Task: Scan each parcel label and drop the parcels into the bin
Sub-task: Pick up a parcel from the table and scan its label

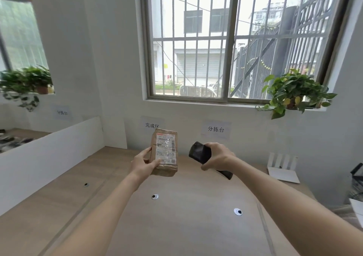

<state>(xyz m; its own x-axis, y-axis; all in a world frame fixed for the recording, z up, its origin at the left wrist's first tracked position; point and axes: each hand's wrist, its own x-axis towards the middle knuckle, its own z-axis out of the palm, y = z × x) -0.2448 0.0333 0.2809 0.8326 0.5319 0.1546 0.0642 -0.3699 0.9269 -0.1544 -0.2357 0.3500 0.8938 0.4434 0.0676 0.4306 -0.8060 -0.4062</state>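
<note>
Parcel [164,153] scanning is the step in hand, judged from how things lie. At nine o'clock of centre the left hand [144,162] grips the brown parcel by its lower left edge, thumb on the front face, holding it upright above the wooden worktop [176,226] with its white label [166,149] turned toward the person. At three o'clock of the parcel, close beside it but apart, the right hand [217,155] is curled round a black handheld scanner [200,152] whose head points toward the label. To do this well, keep the parcel steady, tilt the label so window glare stays off the barcode strip along its right edge, and aim the scanner squarely at that strip. The thumb should stay clear of the printed codes. No bin shows plainly; where the parcel goes afterward cannot be told.
</note>
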